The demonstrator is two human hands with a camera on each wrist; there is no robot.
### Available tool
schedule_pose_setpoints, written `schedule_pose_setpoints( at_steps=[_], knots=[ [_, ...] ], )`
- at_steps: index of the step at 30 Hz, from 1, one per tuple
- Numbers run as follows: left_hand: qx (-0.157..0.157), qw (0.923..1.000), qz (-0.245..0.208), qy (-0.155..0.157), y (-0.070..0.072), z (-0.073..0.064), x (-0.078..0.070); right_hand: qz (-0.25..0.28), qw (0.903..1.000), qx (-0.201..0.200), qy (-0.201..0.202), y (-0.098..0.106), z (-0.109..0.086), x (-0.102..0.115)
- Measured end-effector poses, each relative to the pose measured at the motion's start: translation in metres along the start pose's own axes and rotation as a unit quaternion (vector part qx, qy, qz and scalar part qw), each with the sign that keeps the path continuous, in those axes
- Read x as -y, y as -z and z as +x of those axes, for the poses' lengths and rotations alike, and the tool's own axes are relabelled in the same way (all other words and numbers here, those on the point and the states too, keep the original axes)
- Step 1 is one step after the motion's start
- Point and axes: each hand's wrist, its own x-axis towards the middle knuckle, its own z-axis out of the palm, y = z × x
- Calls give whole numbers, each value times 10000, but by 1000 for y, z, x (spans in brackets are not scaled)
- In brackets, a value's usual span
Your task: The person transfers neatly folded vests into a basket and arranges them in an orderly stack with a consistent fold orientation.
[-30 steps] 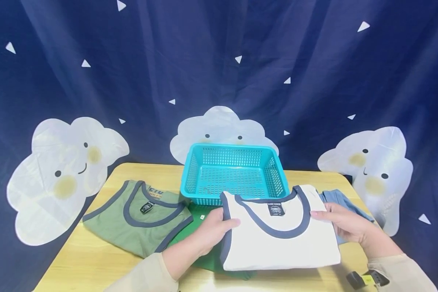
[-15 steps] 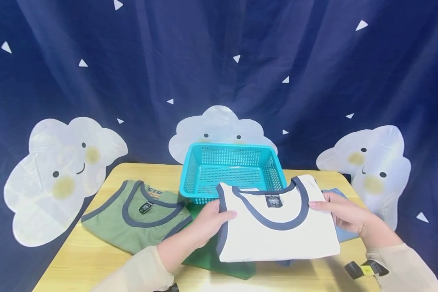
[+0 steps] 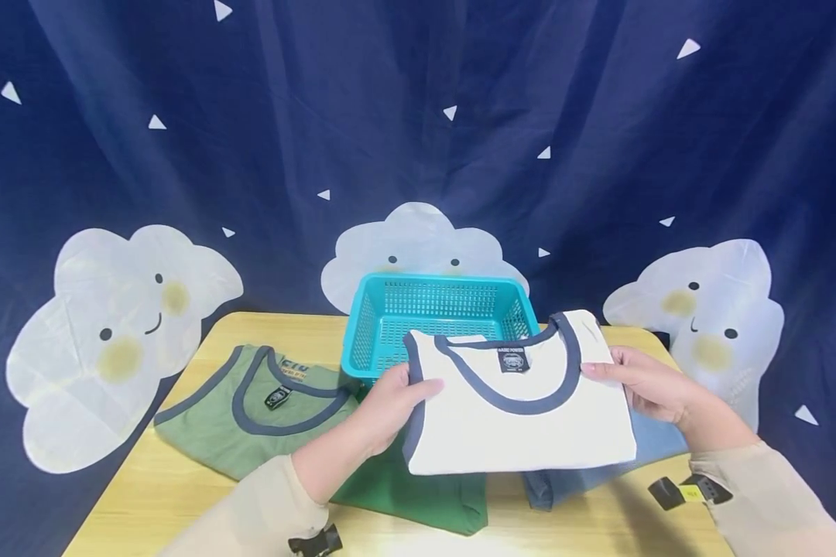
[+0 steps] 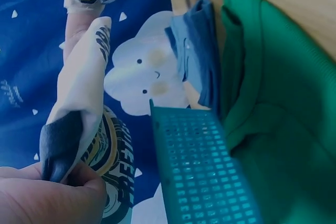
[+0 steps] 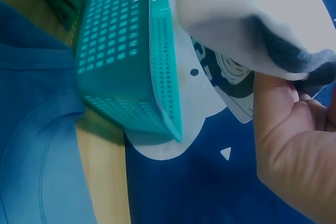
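A folded white tank top (image 3: 522,433) with dark blue trim and a black neck label hangs raised above the table, its upper edge overlapping the basket's front in the head view. My left hand (image 3: 397,402) pinches its left edge, thumb in front and fingers behind. On the other side my right hand (image 3: 651,387) grips the right edge the same way. Dark printed lettering shows on the shirt's underside (image 4: 118,156) in the left wrist view. Behind the shirt stands a turquoise perforated basket (image 3: 440,281), and the part of its floor that shows holds nothing.
A green tank top (image 3: 272,441) with dark trim lies folded at the left of the wooden table (image 3: 153,503). Darker green cloth (image 3: 432,503) and blue folded clothing (image 3: 571,483) lie under the raised shirt. A dark blue curtain (image 3: 418,116) with clouds hangs behind.
Both hands have lifted the white tank top up and slightly left toward the basket. More of the dark green cloth and the blue clothing now shows below it.
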Motion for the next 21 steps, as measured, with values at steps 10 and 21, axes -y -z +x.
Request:
schedule_pose_setpoints(
  at_steps=[10, 21],
  knots=[
    [-226, 9989, -266, 328, 20, 20, -12, -83, 9993, -356, -36, -3, 23, 13],
    [-422, 9978, -240, 449, 45, 48, -18, -785, 9924, -938, -156, -4, 54, 25]
  ],
)
